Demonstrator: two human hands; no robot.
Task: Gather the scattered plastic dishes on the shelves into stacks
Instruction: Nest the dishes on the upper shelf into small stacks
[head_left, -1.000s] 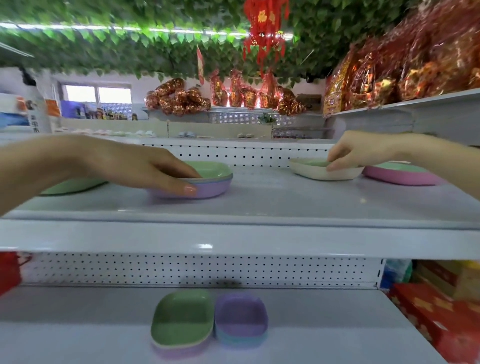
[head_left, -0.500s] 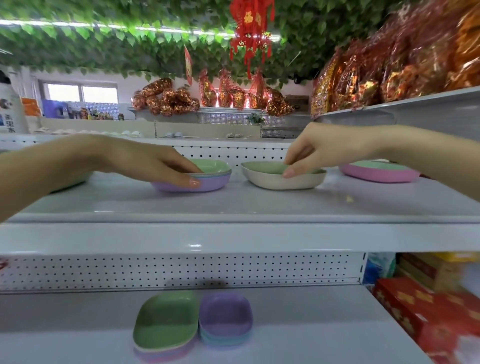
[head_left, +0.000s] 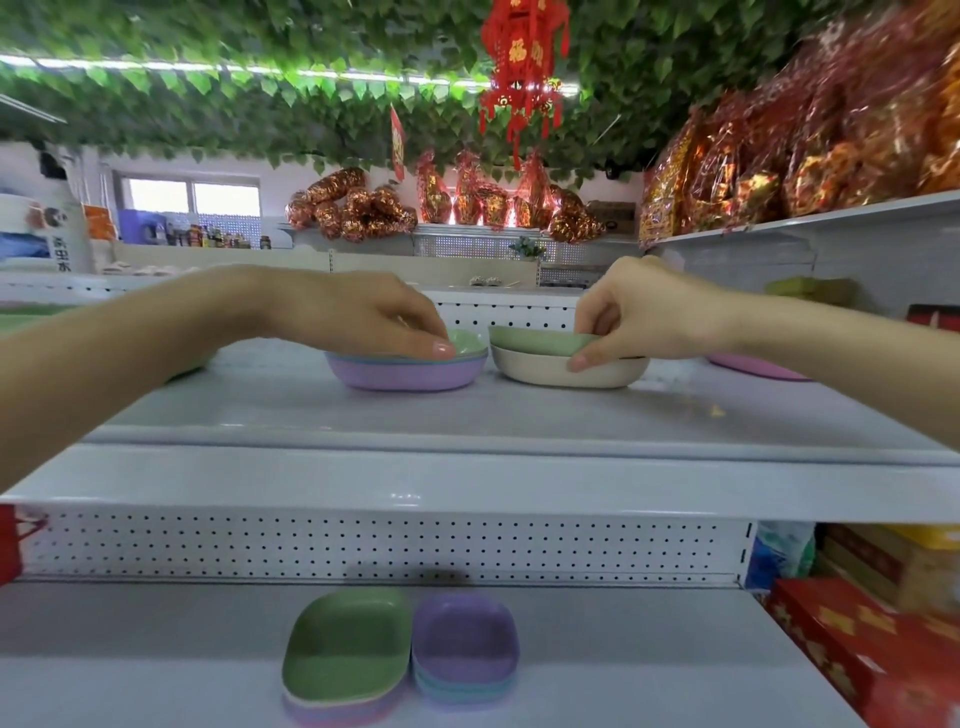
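On the upper shelf a stack with a purple dish at the bottom and a green one on top sits under my left hand, whose thumb presses its near rim. Right beside it stands a cream dish. My right hand pinches a green dish and holds it tilted just above the cream one. A pink dish lies farther right, partly behind my right arm. On the lower shelf sit a green-topped stack and a purple-topped stack.
A green dish edge shows behind my left forearm. Red boxes fill the lower shelf's right end. A higher shelf on the right carries red and gold wrapped packs. A perforated back panel closes the lower bay.
My right hand slid the cream dish left until it sits beside the purple stack, then lifted the green dish out of it. My left hand stayed on the purple stack.
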